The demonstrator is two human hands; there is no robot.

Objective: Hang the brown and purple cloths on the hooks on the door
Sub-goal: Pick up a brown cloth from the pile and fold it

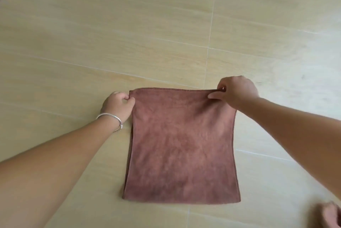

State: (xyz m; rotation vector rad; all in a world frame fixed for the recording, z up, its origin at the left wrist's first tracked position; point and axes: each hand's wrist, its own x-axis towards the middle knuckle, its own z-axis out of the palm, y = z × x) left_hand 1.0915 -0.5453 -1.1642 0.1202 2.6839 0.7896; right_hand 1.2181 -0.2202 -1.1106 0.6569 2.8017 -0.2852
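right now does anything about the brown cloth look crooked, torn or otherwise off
Nothing stands out. The brown cloth hangs flat and unwrinkled above the tiled floor, with no tear or stain visible. The left hand and right hand each pinch a top corner, keeping the top edge level.

Bare forearms, no sleeves; thin silver bangle [110, 119] on left wrist; pinkish slipper [329, 215] at lower right edge.

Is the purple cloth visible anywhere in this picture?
No, only the brown cloth is in view, held at its top corners by the left hand and the right hand.
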